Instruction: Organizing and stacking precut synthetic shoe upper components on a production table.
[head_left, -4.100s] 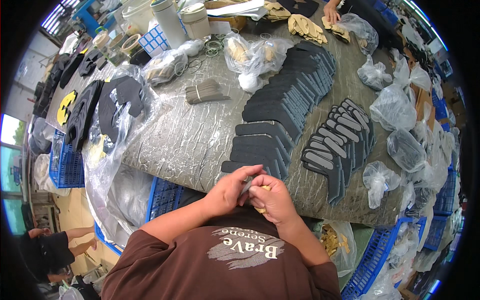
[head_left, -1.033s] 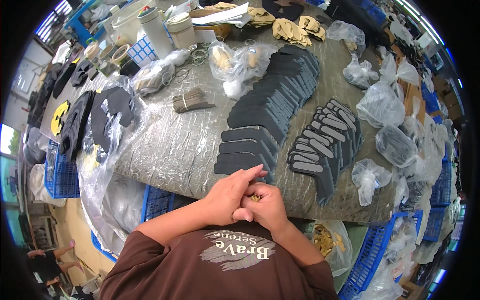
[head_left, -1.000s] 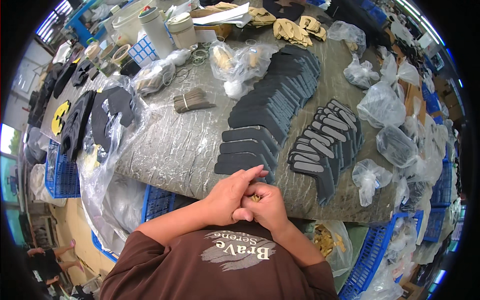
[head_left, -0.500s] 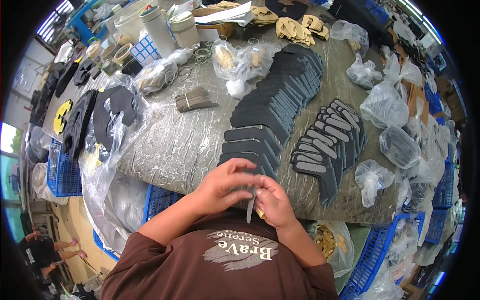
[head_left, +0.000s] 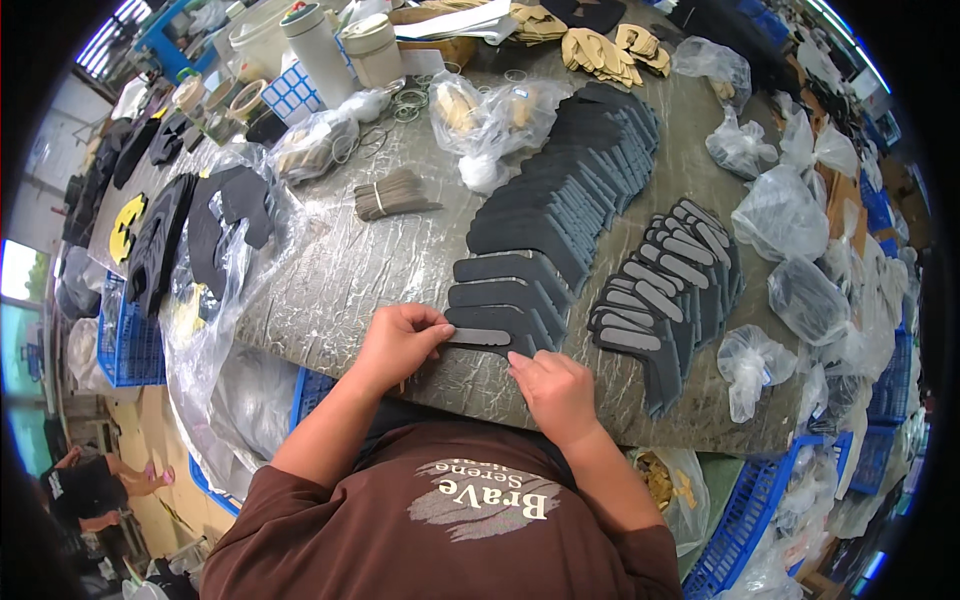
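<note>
Grey worktable (head_left: 330,290) is crowded w/ dark foam pieces in overlapping rows, plastic bags, tubs. Nearest dark piece (head_left: 497,328) at front edge carries a grey strip (head_left: 479,337), pinched at its end by left hand (head_left: 398,343). Right hand (head_left: 553,392) is laid alongside, fingers loosely curled, gripping nothing.

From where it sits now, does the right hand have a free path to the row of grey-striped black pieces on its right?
Probably yes. The right hand rests at the table's near edge, and the striped row lies just beyond it on open table, nothing between. The left hand is busy on the nearest black piece.
</note>
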